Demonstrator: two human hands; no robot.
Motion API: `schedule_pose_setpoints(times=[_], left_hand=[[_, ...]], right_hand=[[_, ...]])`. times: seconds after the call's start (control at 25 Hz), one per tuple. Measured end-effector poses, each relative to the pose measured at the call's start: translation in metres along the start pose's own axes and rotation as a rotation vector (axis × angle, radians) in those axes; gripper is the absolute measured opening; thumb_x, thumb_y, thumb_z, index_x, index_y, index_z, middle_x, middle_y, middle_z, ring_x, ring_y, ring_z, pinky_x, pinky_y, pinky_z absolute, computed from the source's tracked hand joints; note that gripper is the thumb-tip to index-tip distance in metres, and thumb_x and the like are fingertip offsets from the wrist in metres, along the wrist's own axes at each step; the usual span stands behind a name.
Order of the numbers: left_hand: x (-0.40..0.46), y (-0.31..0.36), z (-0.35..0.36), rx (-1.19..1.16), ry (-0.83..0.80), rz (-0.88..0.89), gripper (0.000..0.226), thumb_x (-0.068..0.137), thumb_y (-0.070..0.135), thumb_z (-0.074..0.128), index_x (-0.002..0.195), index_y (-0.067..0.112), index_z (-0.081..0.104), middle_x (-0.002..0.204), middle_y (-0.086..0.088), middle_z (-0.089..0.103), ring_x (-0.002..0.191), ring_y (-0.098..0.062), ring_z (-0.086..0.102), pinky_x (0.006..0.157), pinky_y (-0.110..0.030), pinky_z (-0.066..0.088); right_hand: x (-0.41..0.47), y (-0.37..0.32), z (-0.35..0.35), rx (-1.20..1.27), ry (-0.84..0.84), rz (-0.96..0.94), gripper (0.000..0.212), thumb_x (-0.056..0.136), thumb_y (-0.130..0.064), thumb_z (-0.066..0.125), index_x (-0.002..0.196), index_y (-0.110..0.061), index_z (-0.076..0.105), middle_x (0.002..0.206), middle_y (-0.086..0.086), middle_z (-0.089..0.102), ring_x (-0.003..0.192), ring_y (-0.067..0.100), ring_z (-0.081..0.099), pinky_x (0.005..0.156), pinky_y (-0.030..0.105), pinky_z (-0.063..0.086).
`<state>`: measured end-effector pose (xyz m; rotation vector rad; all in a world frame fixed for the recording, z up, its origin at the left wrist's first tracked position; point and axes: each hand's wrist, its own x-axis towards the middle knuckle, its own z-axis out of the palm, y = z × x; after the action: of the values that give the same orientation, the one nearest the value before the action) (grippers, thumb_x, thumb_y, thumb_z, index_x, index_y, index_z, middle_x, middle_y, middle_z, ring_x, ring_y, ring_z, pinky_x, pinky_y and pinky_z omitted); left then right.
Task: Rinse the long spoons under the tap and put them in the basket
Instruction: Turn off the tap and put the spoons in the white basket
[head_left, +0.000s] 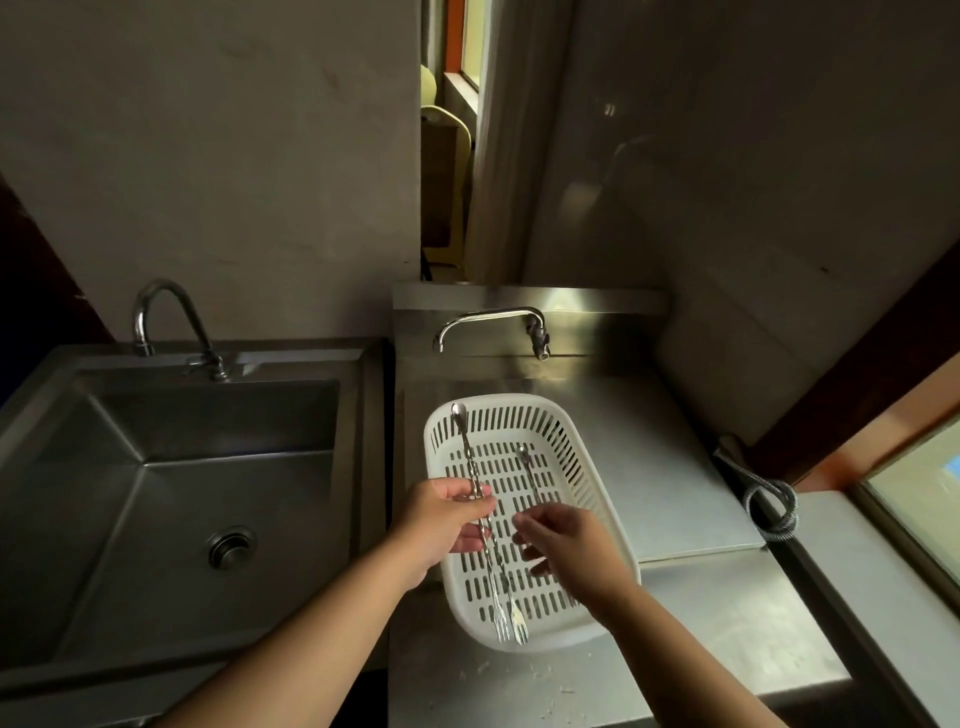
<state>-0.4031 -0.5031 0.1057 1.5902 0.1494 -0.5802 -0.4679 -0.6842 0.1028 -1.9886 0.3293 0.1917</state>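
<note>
Our left grip (447, 519) is clamped on two long spoons (480, 519) above the white basket (602, 613) at the bench's left edge; our right grip (566, 551) hangs apart over a third spoon (527, 467) already inside. We judge these two remain.

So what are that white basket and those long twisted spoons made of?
The basket looks like moulded white plastic: matte, with rows of slots. The long spoons in the left hand look like polished steel, judging by their bright glints; the exact metal isn't certain.
</note>
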Motion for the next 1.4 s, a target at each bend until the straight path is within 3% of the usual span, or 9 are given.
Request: schedule_pose_setpoints(times=[0.16,0.4,0.6,0.84,1.0,1.16,1.28,1.4], left_hand=[[0.004,-0.001,0.011,-0.009,-0.037,0.007,0.02,0.088,0.014,0.08,0.107,0.011,0.077,0.102,-0.005,0.083,0.083,-0.025,0.082,0.074,-0.041,0.067],[0.005,-0.003,0.016,0.0,-0.03,0.008,0.022,0.089,0.012,0.079,0.11,0.011,0.076,0.1,-0.005,0.083,0.085,-0.028,0.081,0.075,-0.04,0.067],[0.004,-0.002,0.0,-0.038,0.03,-0.014,0.023,0.091,0.012,0.077,0.113,0.01,0.073,0.1,-0.007,0.082,0.074,-0.019,0.081,0.06,-0.026,0.062],[-0.002,-0.005,-0.013,-0.058,0.076,-0.006,0.028,0.09,0.014,0.078,0.118,0.013,0.073,0.101,-0.005,0.081,0.064,-0.011,0.078,0.06,-0.024,0.061],[-0.007,-0.009,-0.016,-0.061,0.095,-0.016,0.03,0.09,0.015,0.078,0.119,0.014,0.073,0.102,-0.004,0.08,0.064,-0.01,0.075,0.062,-0.025,0.063],[-0.009,-0.009,-0.017,-0.06,0.098,-0.017,0.03,0.09,0.014,0.078,0.119,0.014,0.072,0.101,-0.004,0.079,0.06,-0.009,0.075,0.06,-0.024,0.062],[-0.009,-0.007,-0.017,-0.045,0.103,-0.024,0.03,0.089,0.014,0.079,0.118,0.014,0.073,0.102,-0.005,0.079,0.068,-0.014,0.076,0.062,-0.026,0.064],[-0.007,-0.005,-0.016,-0.009,0.103,-0.032,0.029,0.088,0.014,0.08,0.116,0.013,0.073,0.102,-0.004,0.079,0.072,-0.015,0.079,0.064,-0.027,0.065]], right_hand=[[-0.019,-0.008,0.002,0.149,-0.112,0.017,0.014,0.086,-0.026,0.078,0.094,-0.015,0.076,0.088,0.007,0.08,0.077,0.021,0.076,0.065,0.028,0.062],[-0.015,-0.006,0.006,0.106,-0.071,0.054,0.009,0.087,-0.011,0.077,0.094,-0.011,0.073,0.084,0.009,0.081,0.072,0.02,0.077,0.064,0.029,0.064],[0.009,0.005,-0.001,-0.044,-0.021,0.09,0.01,0.089,-0.007,0.072,0.096,-0.013,0.071,0.084,0.005,0.08,0.073,0.016,0.078,0.066,0.03,0.066],[0.041,0.03,0.011,-0.345,0.029,0.231,0.011,0.088,-0.007,0.073,0.096,-0.014,0.073,0.086,0.005,0.075,0.072,0.019,0.076,0.066,0.035,0.066],[0.05,0.037,0.031,-0.459,0.069,0.263,0.013,0.091,-0.008,0.068,0.091,-0.02,0.072,0.089,0.0,0.072,0.074,0.014,0.072,0.057,0.022,0.059],[0.053,0.04,0.04,-0.491,0.111,0.302,0.017,0.094,-0.006,0.062,0.1,-0.015,0.075,0.095,0.001,0.074,0.078,0.013,0.071,0.062,0.023,0.061],[0.05,0.038,0.039,-0.486,0.112,0.295,0.018,0.094,-0.006,0.062,0.104,-0.015,0.074,0.101,0.002,0.072,0.081,0.014,0.071,0.068,0.026,0.063],[0.04,0.026,0.034,-0.428,0.091,0.215,0.016,0.094,-0.015,0.067,0.11,-0.016,0.07,0.098,-0.003,0.071,0.071,0.01,0.072,0.053,0.017,0.056]])
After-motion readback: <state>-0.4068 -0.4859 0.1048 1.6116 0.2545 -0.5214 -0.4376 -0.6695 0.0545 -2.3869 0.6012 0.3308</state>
